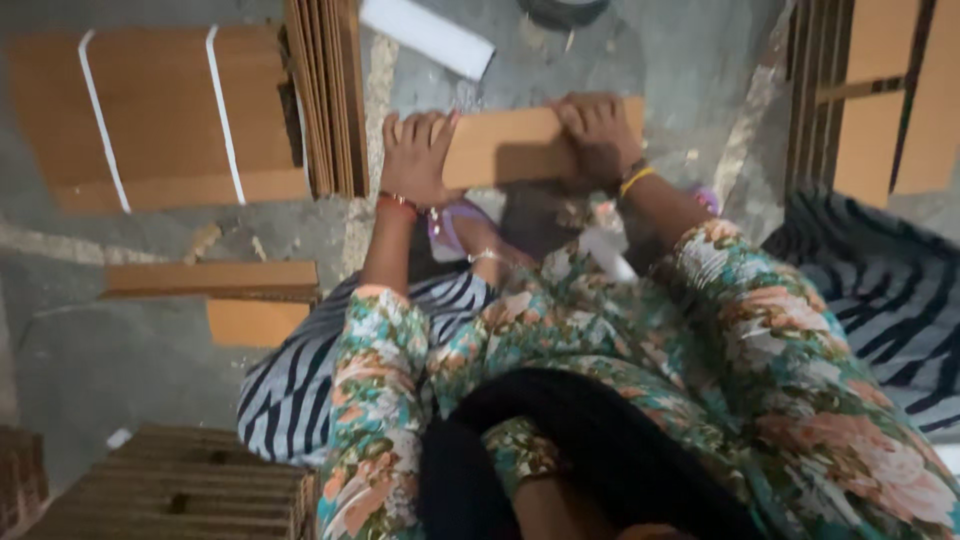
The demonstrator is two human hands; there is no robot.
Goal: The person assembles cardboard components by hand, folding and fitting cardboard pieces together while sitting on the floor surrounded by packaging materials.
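I hold a flat brown cardboard piece (510,145) in front of me with both hands. My left hand (415,155) grips its left end, fingers curled over the top edge; red bangles circle that wrist. On the right part of the cardboard my right hand (597,135) is closed, with a yellow bangle on the wrist. My floral sleeves and knees fill the lower half of the view. A foot in a purple sandal (455,225) shows below the cardboard.
A strapped bundle of flat cardboard sheets (160,115) lies at the left, with upright sheets (325,95) beside it. More cardboard stands at the right (870,90). Loose pieces (215,280) lie on the grey concrete floor. A striped cloth (890,290) lies at the right. A corrugated stack (180,485) sits lower left.
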